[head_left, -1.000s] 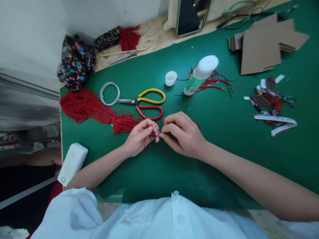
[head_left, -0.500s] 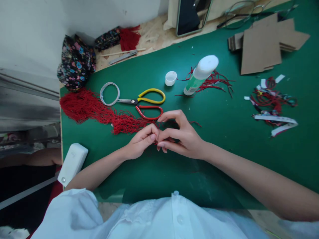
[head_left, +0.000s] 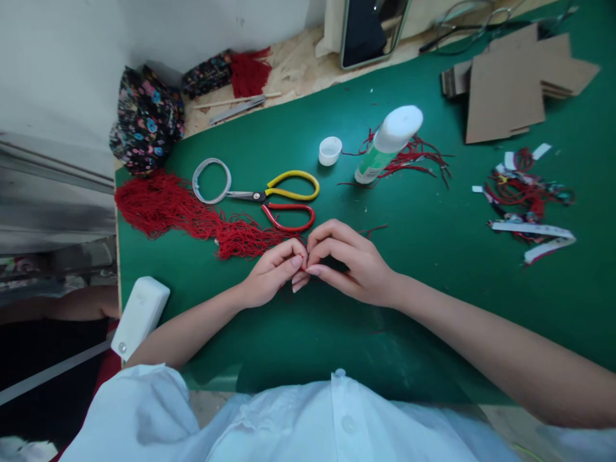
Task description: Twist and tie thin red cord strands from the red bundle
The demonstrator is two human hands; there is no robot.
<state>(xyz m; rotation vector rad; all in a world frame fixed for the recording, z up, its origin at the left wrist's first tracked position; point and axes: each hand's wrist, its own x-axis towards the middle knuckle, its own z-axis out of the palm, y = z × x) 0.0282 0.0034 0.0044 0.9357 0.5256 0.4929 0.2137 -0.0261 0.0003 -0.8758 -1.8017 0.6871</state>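
My left hand [head_left: 269, 274] is closed in a pinch, with a bit of red cord showing at its thumb and fingertip. Meeting it at the fingertips is my right hand [head_left: 356, 264], its fingers curled and thumb pressed in on the same cord. Most of the cord is hidden by the fingers. A bundle of loose red cords [head_left: 240, 236] stretches away to the left, its near end by my left hand. Just beyond the hands lie scissors [head_left: 258, 196] with one yellow and one red handle, blades beside a roll of clear tape [head_left: 228, 182].
A white glue-like bottle [head_left: 385, 144] stands near a small white cap [head_left: 330, 154], with red cord pieces [head_left: 418, 157] behind. Cardboard pieces [head_left: 505, 90] and cord scraps [head_left: 529, 199] are at right. A white box-shaped device [head_left: 141, 314] sits by my left forearm. Another person's arm [head_left: 72, 303] shows at left.
My right hand's raised index finger has curled down, and its fingers have drawn in toward my left fingertips. My left hand stays nearly in place.
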